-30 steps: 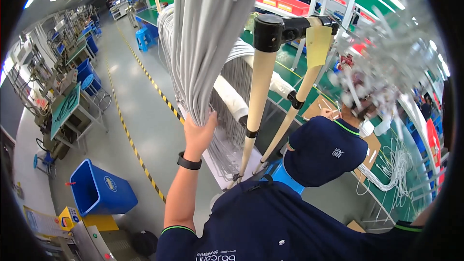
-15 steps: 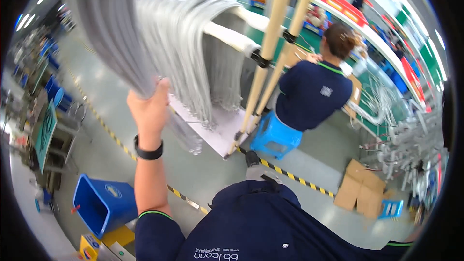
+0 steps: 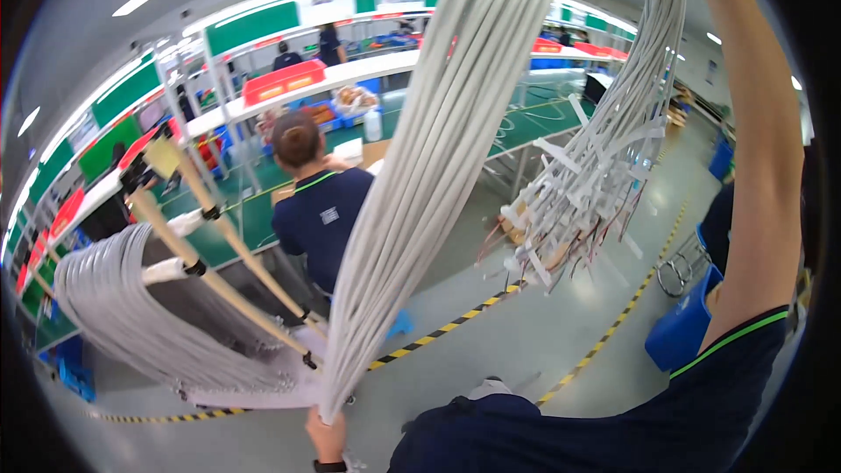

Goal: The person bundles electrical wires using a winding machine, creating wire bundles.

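A thick bundle of grey cables (image 3: 438, 158) rises from the lower middle and leaves the picture at the top edge. My left hand (image 3: 328, 440), with a black band at its wrist, is closed around the bundle's lower end. On the right, my right forearm (image 3: 755, 123) reaches up past the top edge, and the hand itself is out of view. Beside that forearm hangs another bunch of grey cables (image 3: 657, 35), its lower ends fanned out with white tabs (image 3: 569, 184) and thin dark and reddish wires. Whether both bunches join above the picture, I cannot tell.
At left, a rack with wooden-coloured poles (image 3: 236, 289) carries many draped grey cables (image 3: 114, 298). A seated co-worker (image 3: 324, 210) faces a green workbench (image 3: 254, 228). Red bins (image 3: 285, 81) line a shelf. A blue bin (image 3: 683, 320) stands right; yellow-black tape (image 3: 447, 326) marks the floor.
My view has swung right, so the rack and co-worker now appear further left. The cable bundle in my left hand now crosses the middle. My raised right arm and the fanned cable ends have come into view.
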Demonstrator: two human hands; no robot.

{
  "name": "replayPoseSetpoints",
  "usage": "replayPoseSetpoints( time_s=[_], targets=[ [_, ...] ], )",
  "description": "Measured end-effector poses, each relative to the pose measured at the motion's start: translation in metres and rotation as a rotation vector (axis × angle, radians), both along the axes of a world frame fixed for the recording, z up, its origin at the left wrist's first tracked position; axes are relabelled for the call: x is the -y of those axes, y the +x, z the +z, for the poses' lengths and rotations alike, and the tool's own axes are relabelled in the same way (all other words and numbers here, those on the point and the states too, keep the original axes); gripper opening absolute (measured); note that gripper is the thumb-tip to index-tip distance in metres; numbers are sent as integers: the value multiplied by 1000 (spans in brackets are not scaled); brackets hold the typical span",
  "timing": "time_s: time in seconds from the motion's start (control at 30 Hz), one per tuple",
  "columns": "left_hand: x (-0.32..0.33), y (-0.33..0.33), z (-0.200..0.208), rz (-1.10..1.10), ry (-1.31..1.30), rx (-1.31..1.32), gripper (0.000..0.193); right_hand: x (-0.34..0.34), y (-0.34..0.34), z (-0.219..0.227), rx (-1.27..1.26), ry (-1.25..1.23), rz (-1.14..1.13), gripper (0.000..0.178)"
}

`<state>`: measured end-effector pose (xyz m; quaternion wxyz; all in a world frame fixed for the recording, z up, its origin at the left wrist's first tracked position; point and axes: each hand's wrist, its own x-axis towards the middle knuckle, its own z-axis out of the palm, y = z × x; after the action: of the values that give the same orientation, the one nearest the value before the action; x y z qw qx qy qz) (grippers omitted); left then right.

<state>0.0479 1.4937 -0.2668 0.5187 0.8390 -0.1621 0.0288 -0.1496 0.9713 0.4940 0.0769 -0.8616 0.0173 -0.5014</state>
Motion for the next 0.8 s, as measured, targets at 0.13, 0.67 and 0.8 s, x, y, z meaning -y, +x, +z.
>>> replayPoseSetpoints(
  time_s=[0.13, 0.67, 0.8],
  targets=[
    [93, -23, -28, -190, 86, -149, 23, 51, -85, -25, -270, 76, 533, 18],
    [604, -30, 61, -233, -634, -345, 18, 331, -362, -205, -143, 283, -959, 24],
    [704, -21, 67, -259, -649, -363, 17, 438, -421, -236, -102, 238, -1062, 23]
  ],
)
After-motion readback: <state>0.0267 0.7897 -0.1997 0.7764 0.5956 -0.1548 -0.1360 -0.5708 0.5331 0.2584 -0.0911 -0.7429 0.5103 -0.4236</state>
